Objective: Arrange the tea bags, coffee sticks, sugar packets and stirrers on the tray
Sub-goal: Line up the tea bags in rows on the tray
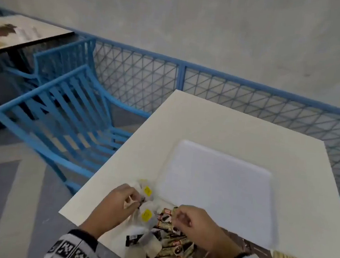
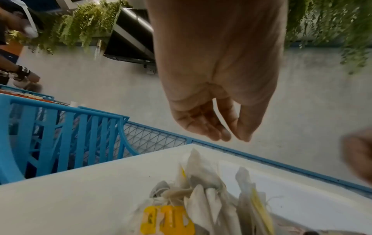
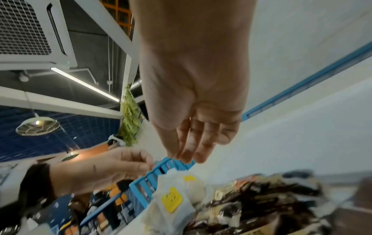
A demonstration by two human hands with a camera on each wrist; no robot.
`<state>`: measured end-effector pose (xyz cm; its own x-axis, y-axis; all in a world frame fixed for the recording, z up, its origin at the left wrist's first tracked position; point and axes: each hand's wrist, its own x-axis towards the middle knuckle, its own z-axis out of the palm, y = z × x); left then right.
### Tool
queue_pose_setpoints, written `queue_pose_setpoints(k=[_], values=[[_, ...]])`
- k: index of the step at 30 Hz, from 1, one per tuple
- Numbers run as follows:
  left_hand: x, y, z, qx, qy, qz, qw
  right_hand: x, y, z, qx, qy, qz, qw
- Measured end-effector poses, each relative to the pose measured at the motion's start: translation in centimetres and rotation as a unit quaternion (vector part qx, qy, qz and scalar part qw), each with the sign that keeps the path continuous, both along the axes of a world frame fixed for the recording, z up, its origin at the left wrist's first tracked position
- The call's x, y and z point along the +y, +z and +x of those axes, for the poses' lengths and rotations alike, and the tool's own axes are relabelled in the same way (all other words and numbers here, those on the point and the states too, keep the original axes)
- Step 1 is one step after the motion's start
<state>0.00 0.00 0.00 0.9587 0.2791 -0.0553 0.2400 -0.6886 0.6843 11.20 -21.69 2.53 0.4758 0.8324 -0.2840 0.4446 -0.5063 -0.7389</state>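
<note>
From the head view, both hands hover over the heap of tea bags (image 1: 146,210) and coffee sticks (image 1: 171,237) beside the bare white tray (image 1: 221,189).

The left wrist view shows the left hand (image 2: 213,101) holding nothing, fingers loose.

In the right wrist view, the right hand (image 3: 193,127) is likewise relaxed and empty. The tea bags' tangled strings could drag neighbours along.

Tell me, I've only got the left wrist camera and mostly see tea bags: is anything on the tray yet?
Observer: In the head view nothing lies on the white tray; it sits beyond the pile.
Operator: Where are the coffee sticks?
Observer: The dark coffee sticks lie heaped at the near edge of the table, just right of the tea bags.
Operator: What's the right hand doing?
Observer: The right hand hangs over that heap with relaxed fingers, holding nothing.
</note>
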Motion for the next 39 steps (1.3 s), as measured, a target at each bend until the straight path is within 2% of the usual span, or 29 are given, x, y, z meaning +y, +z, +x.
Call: queue_pose_setpoints(k=[2, 6, 10, 14, 16, 19, 23, 25, 28, 31, 34, 39], values=[[0.1, -0.4, 0.5, 0.017, 0.010, 0.008, 1.000, 2.4, -1.8, 0.3, -0.029, -0.019, 0.002, 0.999], [0.4, -1.1, 1.3, 0.057, 0.058, 0.025, 0.996, 6.0, -4.2, 0.2, -0.088, 0.015, 0.001, 0.996], [1.0, -1.7, 2.2, 0.132, 0.104, 0.066, 0.984, 7.4, -5.8, 0.6, -0.114, 0.025, -0.058, 0.991], [1.1, -2.4, 2.9, 0.159, 0.107, 0.085, 0.978, 7.5, -6.1, 0.6, -0.143, 0.016, -0.081, 0.986], [1.3, -2.5, 3.0, 0.156, 0.116, 0.079, 0.978, 7.3, -6.1, 0.7, -0.115, -0.008, -0.054, 0.992], [1.8, -3.0, 3.2, 0.143, 0.124, 0.047, 0.981, 6.1, -5.3, 1.0, -0.026, -0.079, 0.015, 0.996], [2.1, -2.8, 3.0, 0.116, 0.112, 0.042, 0.986, 4.4, -4.3, 2.0, 0.055, -0.166, 0.080, 0.981], [2.0, -2.3, 2.7, 0.077, 0.112, 0.031, 0.990, 3.7, -4.1, 2.7, 0.084, -0.190, 0.101, 0.973], [1.6, -0.8, 2.2, 0.021, 0.123, -0.051, 0.991, 2.8, -3.4, 3.4, 0.135, -0.184, 0.117, 0.967], [0.8, 0.6, 2.3, -0.022, 0.108, -0.115, 0.987, 2.2, -2.0, 3.3, 0.181, -0.125, 0.125, 0.968], [-0.7, 2.0, 3.1, -0.030, 0.069, -0.183, 0.980, 2.5, -0.8, 2.8, 0.203, -0.073, 0.145, 0.966], [-2.2, 2.5, 4.0, -0.035, 0.005, -0.238, 0.971, 3.3, -0.4, 1.9, 0.234, -0.104, 0.199, 0.946]])
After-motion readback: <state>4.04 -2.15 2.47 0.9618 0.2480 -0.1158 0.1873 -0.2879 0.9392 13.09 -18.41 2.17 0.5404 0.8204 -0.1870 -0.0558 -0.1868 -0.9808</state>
